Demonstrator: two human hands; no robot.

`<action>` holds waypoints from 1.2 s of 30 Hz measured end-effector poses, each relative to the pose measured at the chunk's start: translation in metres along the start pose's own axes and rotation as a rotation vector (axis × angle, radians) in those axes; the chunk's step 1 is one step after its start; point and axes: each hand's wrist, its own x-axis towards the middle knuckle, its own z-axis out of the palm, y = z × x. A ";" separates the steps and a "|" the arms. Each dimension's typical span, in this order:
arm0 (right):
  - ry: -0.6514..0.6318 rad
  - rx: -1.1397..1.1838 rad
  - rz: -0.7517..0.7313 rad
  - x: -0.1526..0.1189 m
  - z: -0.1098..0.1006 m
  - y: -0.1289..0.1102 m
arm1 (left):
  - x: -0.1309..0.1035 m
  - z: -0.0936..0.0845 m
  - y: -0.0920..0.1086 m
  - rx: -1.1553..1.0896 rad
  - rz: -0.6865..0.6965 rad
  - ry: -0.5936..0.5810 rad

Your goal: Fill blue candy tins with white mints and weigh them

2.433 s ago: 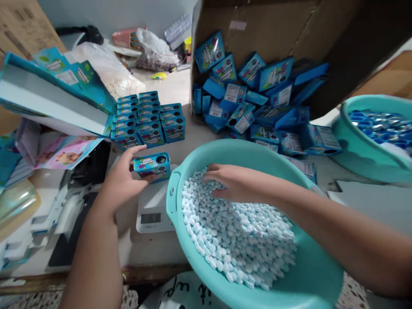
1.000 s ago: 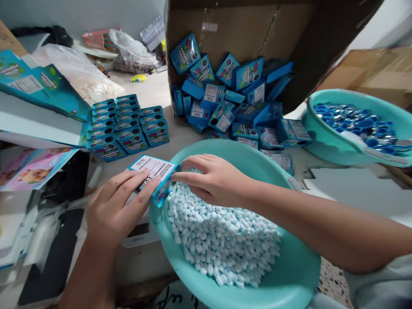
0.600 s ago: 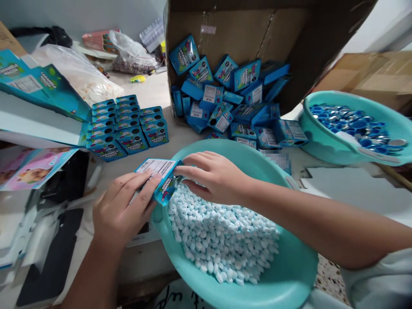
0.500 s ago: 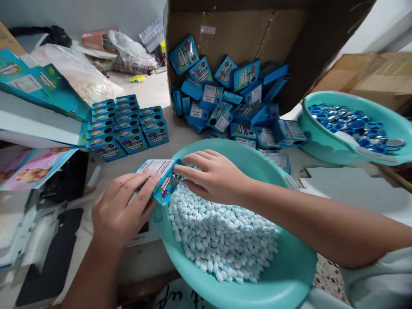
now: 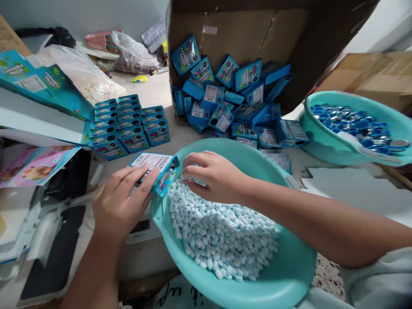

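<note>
My left hand (image 5: 124, 195) is wrapped round a small blue candy box (image 5: 163, 164), holding it on its side at the left rim of a turquoise tub (image 5: 257, 159). The box's printed label faces up and its end points at the tub. Just right of that end, my right hand (image 5: 214, 176) hovers over the tub with its fingers curled inward. What those fingers hold, if anything, is hidden. Below lies a heap of small pale blue and white candies (image 5: 225, 240).
Blue candy boxes (image 5: 131, 135) stand in rows behind my left hand. More boxes (image 5: 222, 96) lie jumbled in a tipped cardboard carton (image 5: 244, 34). A second turquoise tub (image 5: 309, 141) at right holds blue and silver spoon-like pieces (image 5: 360, 126). Plastic bags (image 5: 135, 53) lie at the back.
My right hand has drawn back to the right, its fingers leaving the end of the candy box and curling. My left hand has raised and levelled the box slightly.
</note>
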 end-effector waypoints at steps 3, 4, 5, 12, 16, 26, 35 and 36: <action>0.015 0.000 -0.016 0.000 0.000 0.001 | 0.000 0.000 -0.003 0.001 0.019 0.007; 0.011 -0.022 -0.017 0.000 0.000 0.002 | 0.001 0.000 -0.003 -0.005 0.027 0.003; -0.002 -0.052 -0.015 0.001 0.000 0.002 | 0.001 -0.001 -0.003 -0.013 0.036 -0.004; -0.177 -0.215 0.045 0.002 -0.002 -0.006 | 0.005 -0.009 0.003 -0.048 0.111 -0.027; -0.175 -0.210 0.039 0.003 -0.005 -0.011 | 0.005 -0.008 0.002 -0.023 0.089 -0.038; -0.061 -0.153 -0.034 -0.001 -0.006 -0.003 | 0.005 -0.006 -0.002 -0.042 0.083 -0.036; -0.131 -0.208 -0.027 -0.001 -0.009 -0.010 | 0.009 -0.014 0.005 -0.116 0.177 -0.057; -0.136 -0.204 -0.025 -0.001 -0.010 -0.011 | 0.009 -0.013 0.005 -0.103 0.176 -0.058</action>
